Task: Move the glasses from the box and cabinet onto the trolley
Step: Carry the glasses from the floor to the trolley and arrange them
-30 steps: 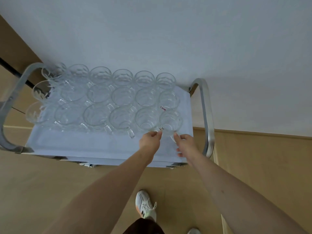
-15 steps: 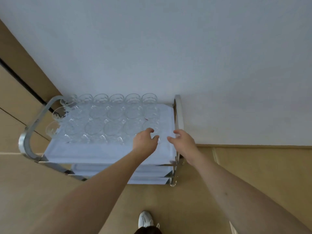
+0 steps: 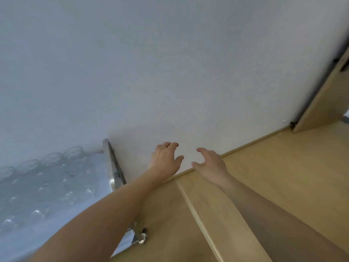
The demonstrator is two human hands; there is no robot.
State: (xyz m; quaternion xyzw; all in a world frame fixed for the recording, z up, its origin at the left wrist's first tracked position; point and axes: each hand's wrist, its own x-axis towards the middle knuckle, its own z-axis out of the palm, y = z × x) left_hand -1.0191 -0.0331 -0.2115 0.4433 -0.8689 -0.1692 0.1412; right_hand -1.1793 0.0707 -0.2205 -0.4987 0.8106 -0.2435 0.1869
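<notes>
Both hands have left the trolley [image 3: 113,167] and swung right; left hand [image 3: 164,160] and right hand [image 3: 210,163] hang empty, fingers loosely spread. Glasses [image 3: 47,178] stand at left. Fetching the next glass calls for a steady turn.

Grips: I count two, the left hand [image 3: 164,159] and the right hand [image 3: 211,163], both empty with fingers spread.
Glasses [image 3: 54,159]: I make out four rims in the far row, left of the left grip; the rest blur together and I cannot count them.
Trolley [image 3: 113,167]: one, left of the left grip.
Trolley wheels [image 3: 143,235]: one in view.
</notes>
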